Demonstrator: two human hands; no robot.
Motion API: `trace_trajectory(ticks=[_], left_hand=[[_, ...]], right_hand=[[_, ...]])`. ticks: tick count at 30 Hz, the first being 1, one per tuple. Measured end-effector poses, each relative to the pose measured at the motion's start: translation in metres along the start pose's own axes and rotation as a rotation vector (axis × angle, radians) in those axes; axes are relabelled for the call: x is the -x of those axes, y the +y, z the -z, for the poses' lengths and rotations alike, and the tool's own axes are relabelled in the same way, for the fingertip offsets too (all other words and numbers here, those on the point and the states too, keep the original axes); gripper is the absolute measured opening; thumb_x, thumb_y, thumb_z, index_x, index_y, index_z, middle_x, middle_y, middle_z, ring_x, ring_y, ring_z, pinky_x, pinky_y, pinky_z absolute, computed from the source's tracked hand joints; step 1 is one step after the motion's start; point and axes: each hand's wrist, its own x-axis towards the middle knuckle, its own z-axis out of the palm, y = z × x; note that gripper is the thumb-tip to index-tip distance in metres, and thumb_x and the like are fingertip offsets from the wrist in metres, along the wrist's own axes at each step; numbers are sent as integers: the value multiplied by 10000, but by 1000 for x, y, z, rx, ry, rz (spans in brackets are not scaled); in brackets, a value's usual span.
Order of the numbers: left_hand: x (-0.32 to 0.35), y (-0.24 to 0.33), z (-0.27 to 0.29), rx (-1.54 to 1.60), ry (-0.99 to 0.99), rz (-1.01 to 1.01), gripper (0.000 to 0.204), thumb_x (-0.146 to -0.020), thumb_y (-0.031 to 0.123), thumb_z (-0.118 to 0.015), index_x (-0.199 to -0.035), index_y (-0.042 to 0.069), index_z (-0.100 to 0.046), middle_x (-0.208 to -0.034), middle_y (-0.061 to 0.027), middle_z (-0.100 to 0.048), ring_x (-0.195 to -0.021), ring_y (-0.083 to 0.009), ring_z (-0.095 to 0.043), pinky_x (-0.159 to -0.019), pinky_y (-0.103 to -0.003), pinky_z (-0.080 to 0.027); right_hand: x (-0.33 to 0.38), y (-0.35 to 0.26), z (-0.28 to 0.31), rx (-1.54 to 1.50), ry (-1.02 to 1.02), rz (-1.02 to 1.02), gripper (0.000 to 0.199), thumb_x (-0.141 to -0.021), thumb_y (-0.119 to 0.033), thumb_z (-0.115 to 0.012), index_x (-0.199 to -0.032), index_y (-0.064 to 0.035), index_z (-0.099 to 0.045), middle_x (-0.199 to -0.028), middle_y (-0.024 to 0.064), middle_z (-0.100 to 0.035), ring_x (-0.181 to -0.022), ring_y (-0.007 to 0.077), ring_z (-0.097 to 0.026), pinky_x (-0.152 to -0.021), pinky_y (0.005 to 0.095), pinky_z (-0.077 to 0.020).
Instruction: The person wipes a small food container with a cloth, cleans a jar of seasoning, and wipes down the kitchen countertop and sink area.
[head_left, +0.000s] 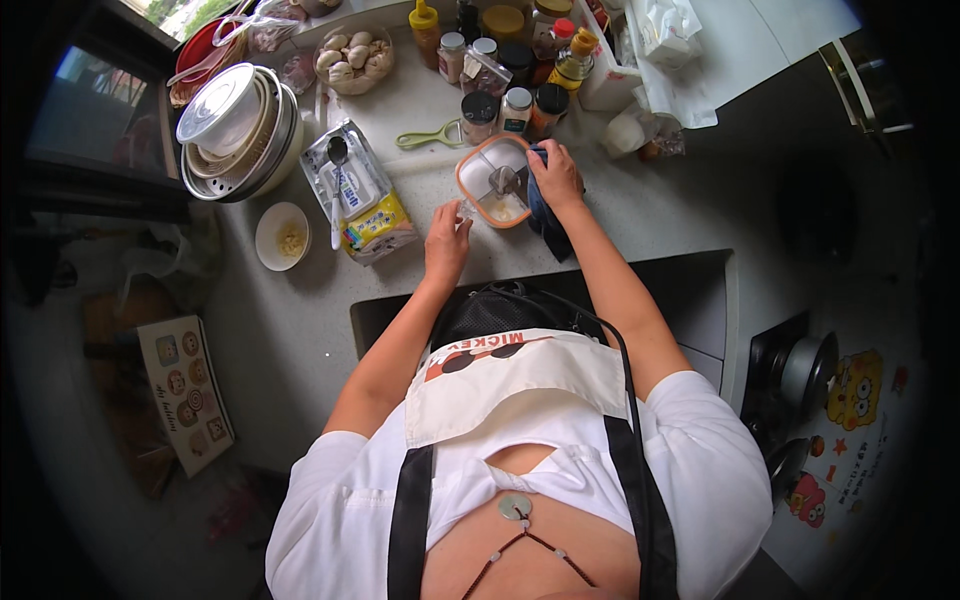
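Orange-rimmed container [495,180] sits on the counter [640,215] just ahead of both hands, the right hand [556,172] gripping its far-right edge with a dark cloth [545,215], the left hand [447,237] loose-fingered at its near-left corner.

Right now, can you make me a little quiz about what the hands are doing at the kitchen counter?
1. True or false: the right hand rests on a dark blue cloth at the edge of the orange-rimmed container.
2. What does the left hand hold? A) a spoon B) nothing C) the green peeler
3. Fill in: the small white dish lies to the ____ of the food packet.

Key
1. True.
2. B: the hand is open beside the container; the green peeler lies on the counter.
3. Left.
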Motion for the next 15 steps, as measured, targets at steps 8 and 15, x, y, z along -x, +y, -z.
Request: trace_trajectory(ticks=[8, 15], left_hand=[[0, 2, -2, -37, 15, 0, 310, -767, 50, -577, -1059, 21, -477, -911, -137, -517, -753, -259, -564, -659, -357, -452], [-4, 1, 0, -33, 7, 11, 317, -764, 43, -574, -1066, 31, -480, -928, -134, -519, -764, -258, -565, -665, -358, -454]], right_hand=[[38, 22, -12, -195, 211, -66, 240, -816, -207, -501, -975, -30, -534, -953, 167, -545, -914, 336, -510, -800, 378, -409], [71, 25, 9, -228, 195, -36, 220, -815, -219, -534, -890, -14, -563, -864, 158, -569, -816, 328, -540, -733, 368, -432]])
